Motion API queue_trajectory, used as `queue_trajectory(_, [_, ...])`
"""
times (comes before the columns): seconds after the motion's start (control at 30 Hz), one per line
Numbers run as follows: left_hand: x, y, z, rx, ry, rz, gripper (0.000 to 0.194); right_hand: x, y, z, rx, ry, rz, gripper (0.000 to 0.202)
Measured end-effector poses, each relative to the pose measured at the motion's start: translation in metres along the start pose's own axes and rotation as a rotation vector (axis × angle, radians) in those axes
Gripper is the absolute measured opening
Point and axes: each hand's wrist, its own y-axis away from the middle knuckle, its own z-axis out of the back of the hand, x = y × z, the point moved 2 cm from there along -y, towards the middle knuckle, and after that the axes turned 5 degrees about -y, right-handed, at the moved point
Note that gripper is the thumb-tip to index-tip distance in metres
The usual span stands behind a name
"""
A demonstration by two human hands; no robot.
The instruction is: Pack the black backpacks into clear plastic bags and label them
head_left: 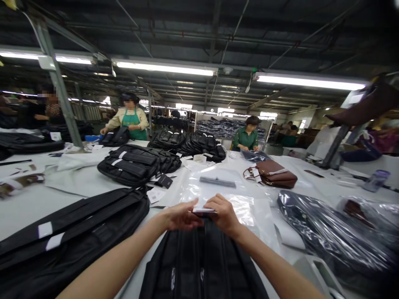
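A black backpack (202, 261) lies right in front of me, its top end away from me. Above that end, my left hand (182, 214) and my right hand (222, 212) meet around a thin, pale tag (204, 210). Seen nearly edge-on, the tag is pinched between thumb and fingers of each hand; what is printed on it does not show. Beyond my hands lie clear plastic bags (187, 187) with a grey strip (217, 182) on top. Another black backpack (102, 224) with white bands on its straps is at my left.
Several black backpacks (131, 164) with paper tags (163, 180) are at the back left. A brown handbag (276, 173) and plastic-wrapped dark bags (327, 228) lie to the right. Workers stand across the table, one in a green apron (137, 124), one in a green shirt (246, 139).
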Motion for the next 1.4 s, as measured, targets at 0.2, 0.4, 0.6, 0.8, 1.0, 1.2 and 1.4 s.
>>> queue_trajectory(0.2, [0.043,-0.006,-0.009,-0.176,0.134,-0.063,0.031,-0.017,0.070,-0.019,-0.137,-0.271,-0.674,0.032])
queue_trajectory(0.4, [0.084,-0.020,-0.005,-0.302,-0.041,-0.008,0.026,-0.024,0.128,-0.048,-0.128,-0.839,-1.271,0.038])
queue_trajectory(0.6, [0.104,-0.032,-0.026,-0.351,-0.196,0.110,0.018,-0.026,0.123,-0.021,-0.108,-1.037,-1.330,0.038])
queue_trajectory(0.8, [0.116,-0.065,-0.075,-0.237,-0.180,0.199,0.014,-0.015,0.138,-0.021,0.016,-0.616,-1.150,0.045])
queue_trajectory(1.0, [0.124,-0.083,-0.072,-0.157,-0.229,0.218,0.016,-0.006,0.158,-0.041,0.133,-0.048,-1.113,0.043])
queue_trajectory(1.2, [0.108,-0.076,-0.059,-0.016,-0.412,0.201,0.017,-0.004,0.146,-0.047,0.298,0.238,-1.094,0.040])
queue_trajectory(1.4, [0.084,-0.061,-0.068,-0.237,-0.790,-0.016,0.009,-0.001,0.143,-0.054,0.441,0.564,-0.965,0.045])
